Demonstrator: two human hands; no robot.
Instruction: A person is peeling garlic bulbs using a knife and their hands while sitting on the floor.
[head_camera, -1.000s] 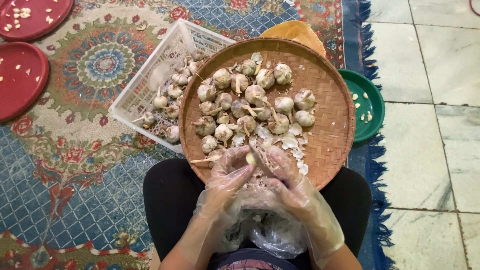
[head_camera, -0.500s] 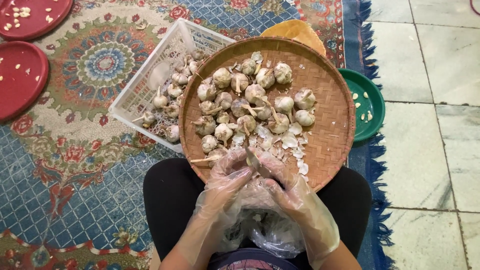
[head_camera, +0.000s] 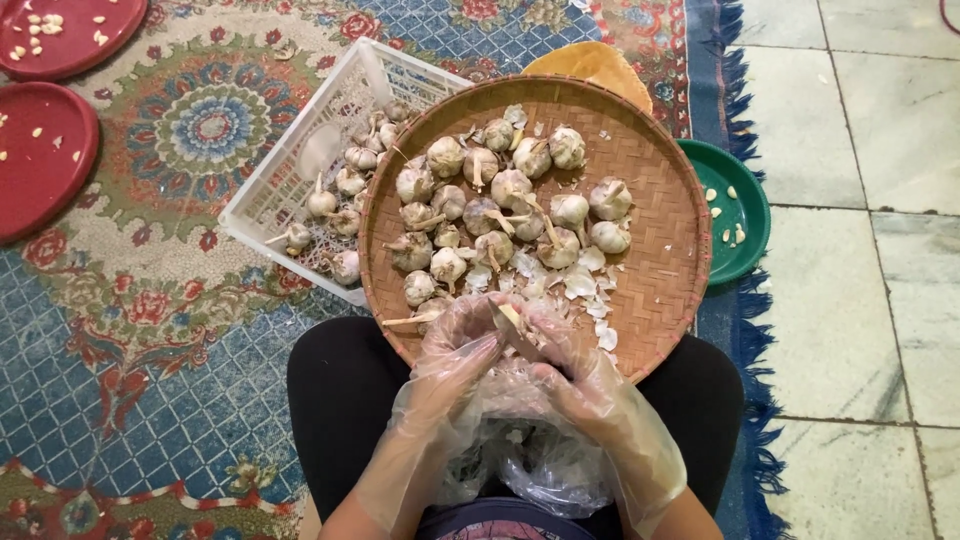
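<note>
While two red plates (head_camera: 45, 150) lie at the far left on the patterned carpet (head_camera: 150, 330), each dotted with a few pale peeled cloves, a white plastic crate (head_camera: 300, 190) sits further right, holding several whole garlic bulbs and partly tucked under the edge of a round woven tray (head_camera: 670, 250). That tray rests across the seated person's lap, against the black trousers (head_camera: 330, 400). A heap of whole garlic bulbs (head_camera: 500, 215) with dry stalks fills its middle and left part, and loose papery skins (head_camera: 585, 285) lie scattered just below the heap, toward the person.

At the near rim of the tray both hands meet, each in a thin clear plastic glove. The left hand (head_camera: 450, 360) curls around from the left, its grip narrow, fingertips pinched on a garlic clove (head_camera: 510, 320) that stands between the two hands. The right hand (head_camera: 575, 365) closes on the same clove from the other side, its thumb pressed against it. Under the wrists a crumpled clear plastic bag (head_camera: 540, 460) sits in the lap.

Behind the tray's far edge a yellow-orange rim (head_camera: 590, 62) of another vessel shows. To the right a green bowl (head_camera: 745, 180) with a few peeled cloves stands on the carpet's fringe, just beside the pale tiled floor (head_camera: 860, 300).
</note>
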